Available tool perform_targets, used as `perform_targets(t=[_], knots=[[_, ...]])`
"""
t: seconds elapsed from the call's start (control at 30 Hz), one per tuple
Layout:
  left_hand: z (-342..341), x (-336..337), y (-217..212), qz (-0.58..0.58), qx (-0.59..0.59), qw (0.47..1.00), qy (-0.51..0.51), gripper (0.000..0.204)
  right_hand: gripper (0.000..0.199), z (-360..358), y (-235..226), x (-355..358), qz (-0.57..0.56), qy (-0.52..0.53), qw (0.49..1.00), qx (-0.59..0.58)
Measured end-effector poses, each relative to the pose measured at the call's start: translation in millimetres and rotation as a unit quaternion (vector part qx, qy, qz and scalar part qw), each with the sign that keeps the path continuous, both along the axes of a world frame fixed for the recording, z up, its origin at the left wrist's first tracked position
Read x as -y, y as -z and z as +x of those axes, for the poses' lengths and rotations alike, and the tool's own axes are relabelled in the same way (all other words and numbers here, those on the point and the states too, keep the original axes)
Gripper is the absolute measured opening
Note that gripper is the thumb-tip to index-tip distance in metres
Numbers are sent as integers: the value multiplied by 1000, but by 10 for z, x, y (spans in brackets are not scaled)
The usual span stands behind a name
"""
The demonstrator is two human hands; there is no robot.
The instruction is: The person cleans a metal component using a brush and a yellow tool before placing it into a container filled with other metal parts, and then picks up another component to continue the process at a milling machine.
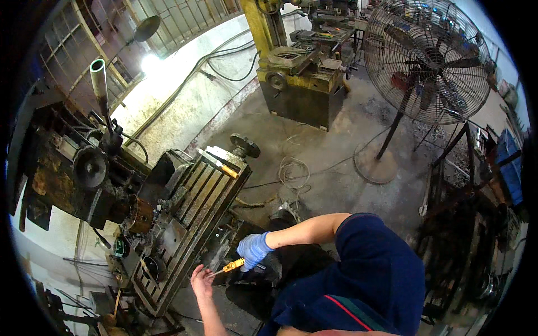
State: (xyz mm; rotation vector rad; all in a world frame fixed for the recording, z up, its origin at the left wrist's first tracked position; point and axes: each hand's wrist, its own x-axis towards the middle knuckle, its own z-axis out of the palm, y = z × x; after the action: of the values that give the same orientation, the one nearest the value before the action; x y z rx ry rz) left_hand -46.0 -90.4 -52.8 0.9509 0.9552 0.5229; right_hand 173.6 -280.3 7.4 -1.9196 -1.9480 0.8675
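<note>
My right hand (255,250), in a blue glove, is closed around a yellow tool (233,265) with a thin metal shaft; its exact kind is not clear. The shaft points left toward my bare left hand (202,282). The left fingers are curled around the shaft's tip, and anything small between them is too hard to make out. Both hands are held in front of my body, just off the near edge of a slotted machine table (193,204). A short dark piece shows at the lower side of the gloved hand.
A milling machine head (92,168) stands over the table at left. White-bladed tools with an orange handle (228,170) lie at the table's far end, near a handwheel (245,145). A yellow machine (302,78), a caged fan (428,61) and coiled cable (294,172) are beyond.
</note>
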Motion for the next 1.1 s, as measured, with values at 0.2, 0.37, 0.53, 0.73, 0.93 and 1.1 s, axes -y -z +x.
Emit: perform_targets(t=[0.2,0.37,0.53,0.73,0.93,1.1], knots=[[-238,-163,-551,96,-138,983,75,26,49,2,-173,-16,42,-7,999,-15],[-976,-34,-2049,367,-323,827,275,25,44,-97,-186,-74,19,-67,992,-108],[-2295,88,-2580,602,-489,625,84,30,33,-256,38,-84,-92,20,985,-142],[-3871,1800,-2520,279,-546,773,-163,30,29,-555,247,-399,-87,-119,972,-183],[-4450,2780,-1787,224,-479,783,-328,31,31,-567,164,-312,-110,-109,967,-204],[-4593,2669,-1550,246,-598,712,-275,38,32,-579,212,-390,-57,-136,977,-155]])
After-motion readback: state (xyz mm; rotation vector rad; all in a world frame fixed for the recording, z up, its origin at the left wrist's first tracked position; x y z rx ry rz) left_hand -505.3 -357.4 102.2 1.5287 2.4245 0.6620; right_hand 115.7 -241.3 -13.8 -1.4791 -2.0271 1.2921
